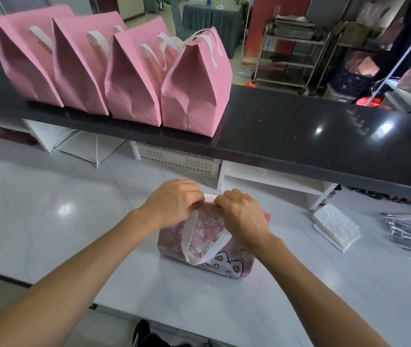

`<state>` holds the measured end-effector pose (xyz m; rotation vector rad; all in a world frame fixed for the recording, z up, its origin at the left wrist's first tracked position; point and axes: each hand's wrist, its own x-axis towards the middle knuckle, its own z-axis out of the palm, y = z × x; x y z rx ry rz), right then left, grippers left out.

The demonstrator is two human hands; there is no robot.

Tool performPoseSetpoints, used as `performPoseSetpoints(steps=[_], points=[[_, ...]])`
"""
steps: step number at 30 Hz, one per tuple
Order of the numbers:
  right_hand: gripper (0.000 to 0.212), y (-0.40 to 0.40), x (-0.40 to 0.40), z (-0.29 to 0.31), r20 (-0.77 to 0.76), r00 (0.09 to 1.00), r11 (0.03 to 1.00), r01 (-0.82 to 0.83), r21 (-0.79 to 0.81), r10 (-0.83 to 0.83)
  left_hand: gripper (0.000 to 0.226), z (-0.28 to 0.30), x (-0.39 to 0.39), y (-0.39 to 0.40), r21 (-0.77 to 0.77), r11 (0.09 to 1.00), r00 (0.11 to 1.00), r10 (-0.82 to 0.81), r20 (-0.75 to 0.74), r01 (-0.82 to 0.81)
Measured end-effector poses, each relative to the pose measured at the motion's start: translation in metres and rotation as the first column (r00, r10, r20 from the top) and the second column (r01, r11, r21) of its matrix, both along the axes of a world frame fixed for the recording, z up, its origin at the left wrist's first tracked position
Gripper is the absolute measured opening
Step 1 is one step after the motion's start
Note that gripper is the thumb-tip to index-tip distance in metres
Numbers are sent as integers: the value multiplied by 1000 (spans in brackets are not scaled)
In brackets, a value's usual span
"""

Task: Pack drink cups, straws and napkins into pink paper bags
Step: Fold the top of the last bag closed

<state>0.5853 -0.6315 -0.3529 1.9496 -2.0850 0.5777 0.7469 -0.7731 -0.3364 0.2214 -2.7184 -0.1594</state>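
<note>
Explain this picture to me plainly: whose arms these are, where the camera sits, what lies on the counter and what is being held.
There is no machine here. A person wears a camera on the head, so you look down along their own bare arms. The left hand and the right hand both grip the top of a pink bag with a cat print standing on the white counter. To the right lie a stack of white napkins and a pile of wrapped straws. On the black upper ledge stand four closed pink bags in a row. I see no drink cups.
</note>
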Motion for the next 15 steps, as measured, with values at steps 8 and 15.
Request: performPoseSetpoints(steps=[8, 15], points=[[10, 27, -30, 4, 24, 994, 991, 105, 80, -108, 8, 7, -6, -11, 36, 999, 1000, -22, -3, 23], [22, 50, -46, 0, 58, 989, 991, 133, 22, -134, 6, 4, 1, -27, 56, 998, 1000, 15, 19, -16]])
